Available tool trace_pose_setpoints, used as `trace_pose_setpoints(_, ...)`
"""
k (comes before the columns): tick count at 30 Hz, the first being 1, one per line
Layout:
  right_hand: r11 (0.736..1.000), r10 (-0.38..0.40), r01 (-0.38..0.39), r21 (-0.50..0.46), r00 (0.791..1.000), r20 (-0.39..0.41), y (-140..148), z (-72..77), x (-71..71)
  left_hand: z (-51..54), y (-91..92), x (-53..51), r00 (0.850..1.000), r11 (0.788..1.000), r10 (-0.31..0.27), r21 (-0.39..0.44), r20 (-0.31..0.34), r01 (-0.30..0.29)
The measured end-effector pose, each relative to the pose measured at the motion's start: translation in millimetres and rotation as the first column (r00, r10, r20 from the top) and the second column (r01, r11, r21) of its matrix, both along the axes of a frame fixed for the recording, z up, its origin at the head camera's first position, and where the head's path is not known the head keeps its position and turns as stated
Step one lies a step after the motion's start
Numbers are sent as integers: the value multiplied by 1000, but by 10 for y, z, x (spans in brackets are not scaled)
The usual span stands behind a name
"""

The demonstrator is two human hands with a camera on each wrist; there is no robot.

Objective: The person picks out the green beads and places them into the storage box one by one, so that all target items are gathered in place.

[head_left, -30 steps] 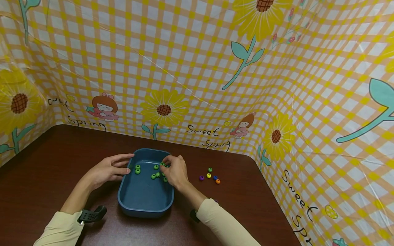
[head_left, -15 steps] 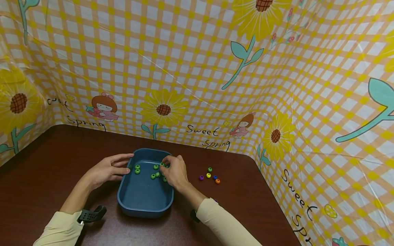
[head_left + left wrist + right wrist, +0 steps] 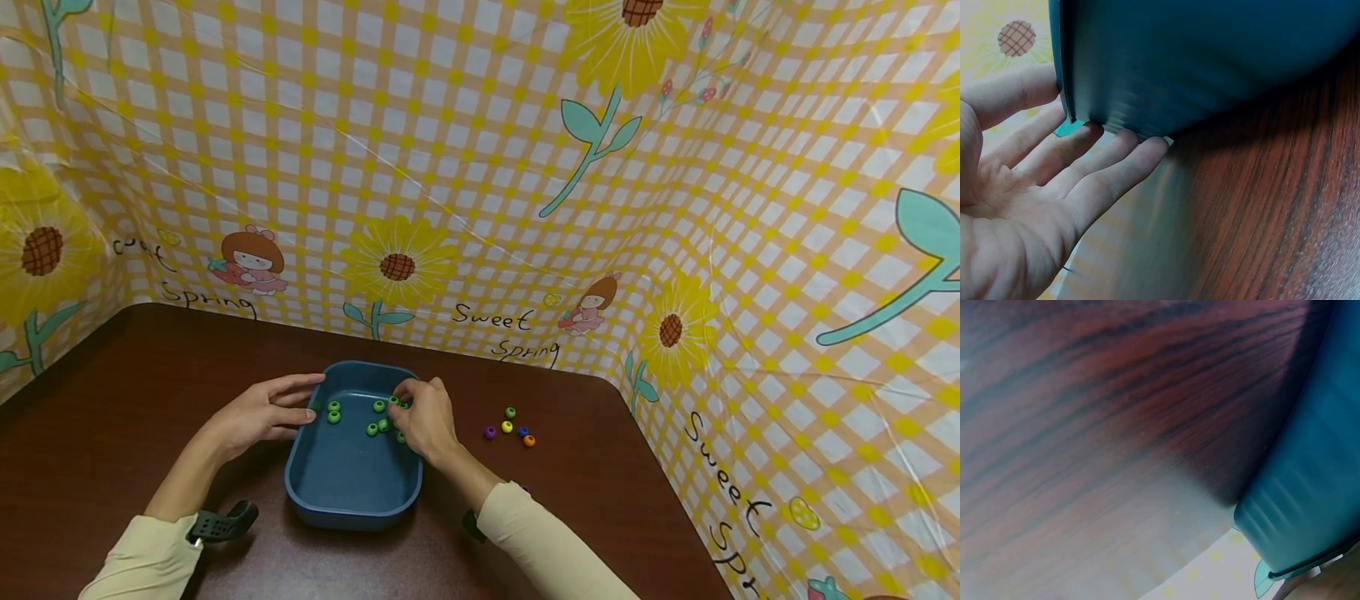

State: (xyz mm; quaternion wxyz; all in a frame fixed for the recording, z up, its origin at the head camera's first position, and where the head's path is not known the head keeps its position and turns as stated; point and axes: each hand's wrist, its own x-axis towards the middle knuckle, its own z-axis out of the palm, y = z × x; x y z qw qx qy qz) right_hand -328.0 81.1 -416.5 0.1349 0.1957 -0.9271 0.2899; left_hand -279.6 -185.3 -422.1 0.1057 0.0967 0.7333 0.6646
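A blue plastic bin (image 3: 352,483) rests on the table, with several green beads (image 3: 333,417) lying inside. My left hand (image 3: 255,417) touches the bin's left wall with spread, fairly straight fingers; the left wrist view shows the fingertips (image 3: 1157,147) against its outer side. My right hand (image 3: 427,421) reaches over the right rim. Its thumb and forefinger curl around a green bead (image 3: 394,401) near the far right corner and seem to pinch it. Part of the bead cluster is hidden under this hand. In the right wrist view only a dark bit of hand shows beyond the rim.
Right of the bin, loose beads lie on the dark wood table (image 3: 600,500): a green bead (image 3: 511,412), a yellow bead (image 3: 507,427), a purple bead (image 3: 490,433), a blue bead (image 3: 523,432) and an orange bead (image 3: 529,441). Checked cloth (image 3: 465,208) walls the back and sides.
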Motion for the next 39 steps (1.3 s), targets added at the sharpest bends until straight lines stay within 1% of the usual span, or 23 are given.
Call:
trace_pose_setpoints(14,1000,8,-8,10,1000,-19,-17,7,-8,0,-24,-7,1000,1000,8,-8,-1,-8)
trace_pose_setpoints(23,1000,4,-4,16,1000,-6,-13,6,-16,0,-23,-6,1000,1000,2,-7,-7,-2)
trace_pose_setpoints(30,1000,6,-6,6,1000,-12,-11,5,-8,-5,-19,-7,1000,1000,3,-2,-2,-3)
trace_pose_setpoints(39,1000,-5,5,16,1000,5,-13,7,4,-5,-14,2,1000,1000,3,-6,1,-3)
